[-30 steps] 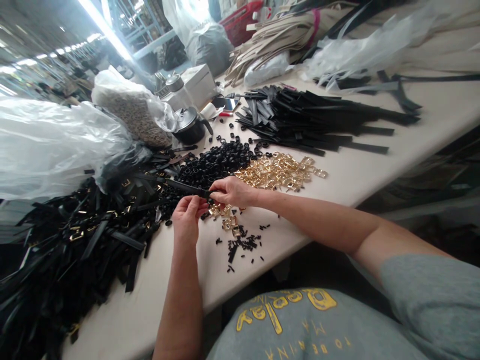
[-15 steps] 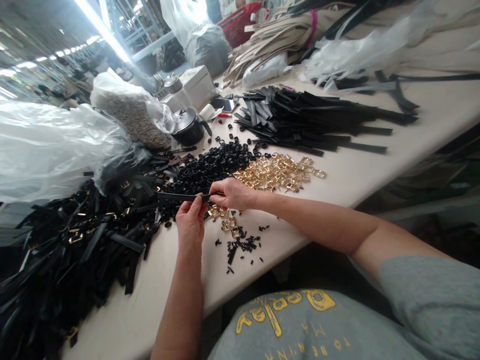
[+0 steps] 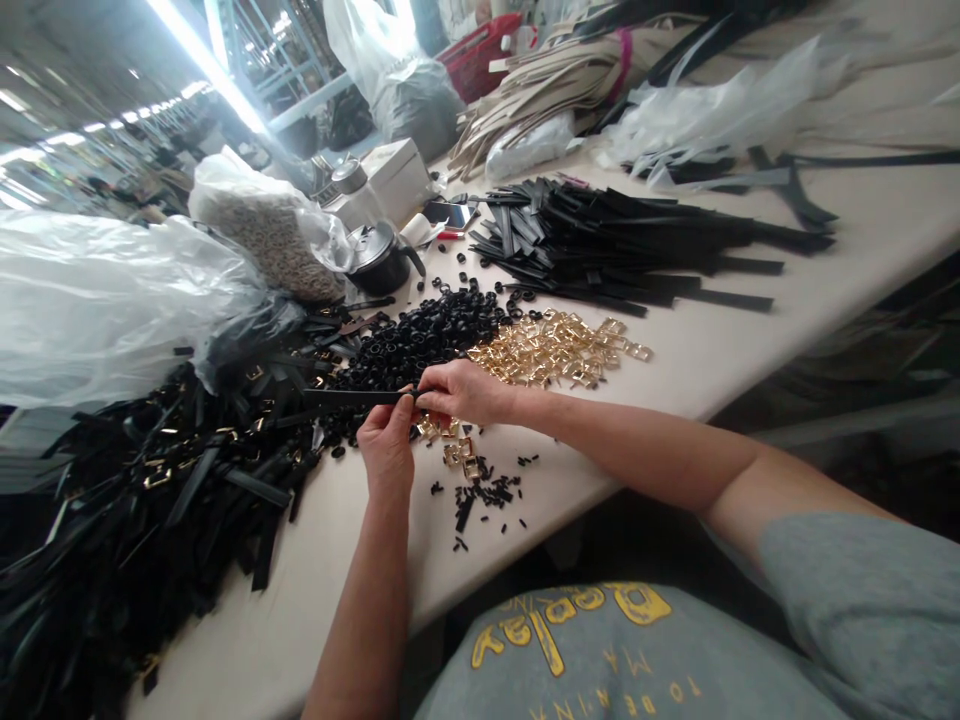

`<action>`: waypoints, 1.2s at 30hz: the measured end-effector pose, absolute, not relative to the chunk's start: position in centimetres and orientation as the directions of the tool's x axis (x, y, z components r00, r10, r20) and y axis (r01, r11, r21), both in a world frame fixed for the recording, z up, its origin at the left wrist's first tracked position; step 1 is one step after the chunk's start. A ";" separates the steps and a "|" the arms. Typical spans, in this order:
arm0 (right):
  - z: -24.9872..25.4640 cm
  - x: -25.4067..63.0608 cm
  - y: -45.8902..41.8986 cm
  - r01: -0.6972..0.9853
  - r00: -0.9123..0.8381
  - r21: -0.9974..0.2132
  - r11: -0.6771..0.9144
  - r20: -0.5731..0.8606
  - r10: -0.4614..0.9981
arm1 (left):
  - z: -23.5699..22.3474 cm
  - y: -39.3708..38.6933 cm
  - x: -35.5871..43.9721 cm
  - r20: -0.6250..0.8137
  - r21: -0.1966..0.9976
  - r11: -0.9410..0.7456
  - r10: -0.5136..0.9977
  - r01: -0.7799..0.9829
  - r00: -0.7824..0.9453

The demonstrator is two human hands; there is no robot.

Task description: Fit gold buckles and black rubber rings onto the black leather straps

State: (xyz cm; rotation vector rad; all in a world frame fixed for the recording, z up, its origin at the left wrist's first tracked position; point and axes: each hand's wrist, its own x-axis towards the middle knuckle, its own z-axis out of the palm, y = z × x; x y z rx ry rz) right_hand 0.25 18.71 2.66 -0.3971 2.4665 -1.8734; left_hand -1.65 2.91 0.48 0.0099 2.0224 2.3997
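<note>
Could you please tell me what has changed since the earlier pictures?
The free end of the black strap has swung down from an upward slant to nearly level in view. The left hand has edged slightly toward the right hand, which stays at the strap's other end. The gold buckles and black rings look unchanged.

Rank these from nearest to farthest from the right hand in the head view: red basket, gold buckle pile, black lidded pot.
1. Gold buckle pile: just beyond the right hand, to its right.
2. Black lidded pot: farther back, to the left, past the black rings.
3. Red basket: farthest, at the back near the view's top edge.
</note>
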 end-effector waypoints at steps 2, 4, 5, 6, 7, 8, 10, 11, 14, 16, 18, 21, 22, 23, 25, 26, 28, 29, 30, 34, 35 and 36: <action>2.5 0.3 18.6 -0.137 -0.969 -0.977 0.161 0.098 -0.228 | 0.5 3.0 -1.4 0.014 0.990 -0.141 0.017 0.011 -1.000; 2.4 0.4 18.6 -0.114 -0.972 -0.986 0.123 0.085 -0.221 | 0.8 3.1 -1.1 0.019 0.993 -0.114 0.036 0.015 -0.999; 2.3 0.4 18.7 -0.105 -0.969 -0.987 0.119 0.074 -0.237 | 0.9 3.2 -1.0 0.026 0.994 -0.111 0.044 0.021 -0.999; 2.2 0.2 18.9 -0.096 -0.968 -0.987 0.128 0.062 -0.243 | 1.1 3.3 -0.9 0.026 0.993 -0.113 0.051 0.020 -0.998; 2.1 0.0 19.0 -0.097 -0.966 -0.985 0.146 0.058 -0.252 | 1.2 3.4 -1.0 0.025 0.993 -0.117 0.051 0.019 -0.998; 2.0 -0.3 19.3 -0.102 -0.963 -0.984 0.147 0.061 -0.264 | 1.4 3.4 -1.2 0.021 0.992 -0.124 0.052 0.014 -0.998; 1.8 -0.7 19.7 -0.144 -0.967 -0.968 0.205 0.094 -0.237 | 1.7 3.3 -1.4 -0.003 0.985 -0.172 0.044 -0.010 -0.999; 1.7 -0.8 20.0 -0.179 -0.971 -0.946 0.269 0.125 -0.206 | 1.8 3.2 -1.6 -0.007 0.979 -0.203 0.036 -0.014 -0.999; 1.4 -1.1 20.6 -0.263 -0.963 -0.838 0.478 0.257 -0.078 | 2.2 2.4 -2.1 0.007 0.959 -0.284 -0.015 0.010 -1.000; 1.1 -1.3 21.0 -0.283 -0.946 -0.773 0.568 0.323 -0.031 | 2.4 1.5 -2.8 0.022 0.946 -0.322 -0.069 0.043 -0.997; 0.7 -1.6 21.3 -0.289 -0.937 -0.741 0.606 0.348 -0.021 | 2.8 0.2 -3.7 0.026 0.926 -0.369 -0.148 0.079 -0.989; 0.1 -2.1 21.7 -0.292 -0.938 -0.737 0.610 0.347 -0.029 | 3.7 -2.7 -5.1 -0.019 0.888 -0.437 -0.341 0.141 -0.940; -0.1 -2.2 21.8 -0.293 -0.937 -0.738 0.608 0.348 -0.029 | 4.3 -4.0 -5.5 -0.036 0.882 -0.442 -0.411 0.164 -0.911; -0.2 -2.3 21.9 -0.295 -0.935 -0.739 0.606 0.353 -0.025 | 4.9 -5.4 -6.1 -0.046 0.883 -0.430 -0.479 0.188 -0.877; -0.3 -2.3 22.1 -0.307 -0.927 -0.736 0.604 0.374 -0.016 | 6.6 -8.8 -7.3 -0.023 0.886 -0.394 -0.565 0.245 -0.825; -0.3 -2.4 22.2 -0.313 -0.923 -0.733 0.604 0.385 -0.012 | 7.7 -10.6 -7.9 -0.002 0.887 -0.371 -0.601 0.276 -0.799; -0.5 -2.5 22.2 -0.323 -0.918 -0.728 0.604 0.396 -0.013 | 10.3 -14.5 -9.2 0.024 0.894 -0.314 -0.678 0.320 -0.734; -0.6 -2.5 22.1 -0.326 -0.918 -0.728 0.603 0.396 -0.018 | 11.7 -16.3 -9.6 0.033 0.900 -0.281 -0.718 0.333 -0.695; -0.6 -2.6 22.1 -0.328 -0.919 -0.727 0.603 0.395 -0.023 | 13.0 -18.0 -9.8 0.039 0.909 -0.246 -0.753 0.336 -0.657; 0.1 -2.3 22.2 -0.316 -0.913 -0.708 0.632 0.408 0.000 | 15.8 -22.0 -8.8 0.075 0.961 -0.107 -0.790 0.257 -0.609; 0.6 -2.3 22.5 -0.296 -0.912 -0.707 0.642 0.409 0.030 | 15.5 -22.2 -8.4 0.092 0.973 -0.067 -0.766 0.222 -0.637; 1.0 -2.3 22.9 -0.264 -0.910 -0.712 0.651 0.407 0.076 | 14.8 -22.0 -7.9 0.162 0.979 0.033 -0.722 0.200 -0.672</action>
